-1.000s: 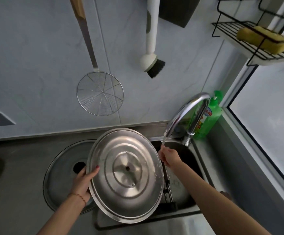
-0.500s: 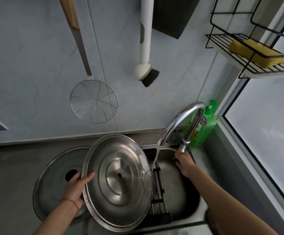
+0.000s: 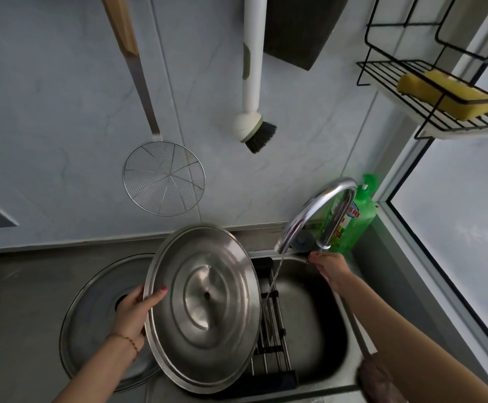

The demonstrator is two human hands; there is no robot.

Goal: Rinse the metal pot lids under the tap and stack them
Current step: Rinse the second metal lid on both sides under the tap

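Note:
A large round steel pot lid (image 3: 207, 309) is tilted up over the sink's left edge, its hollow underside facing me. My left hand (image 3: 133, 311) grips its left rim, thumb on the inside. A second, wider lid (image 3: 91, 324) with a dark centre hole lies flat on the steel counter behind that hand. The curved chrome tap (image 3: 315, 210) runs a thin stream of water into the sink (image 3: 309, 321), just right of the held lid. My right hand (image 3: 325, 264) is at the tap's base, fingers curled on the handle there, which it mostly hides.
A black wire rack (image 3: 271, 338) lies across the sink's left part. A green detergent bottle (image 3: 356, 216) stands behind the tap. A wire skimmer (image 3: 164, 177) and a dish brush (image 3: 254, 132) hang on the wall. A shelf with a yellow sponge (image 3: 446, 94) is at upper right.
My right hand left the water stream beside the lid and went back to the tap's base. The held lid stayed tilted in my left hand. Water keeps running.

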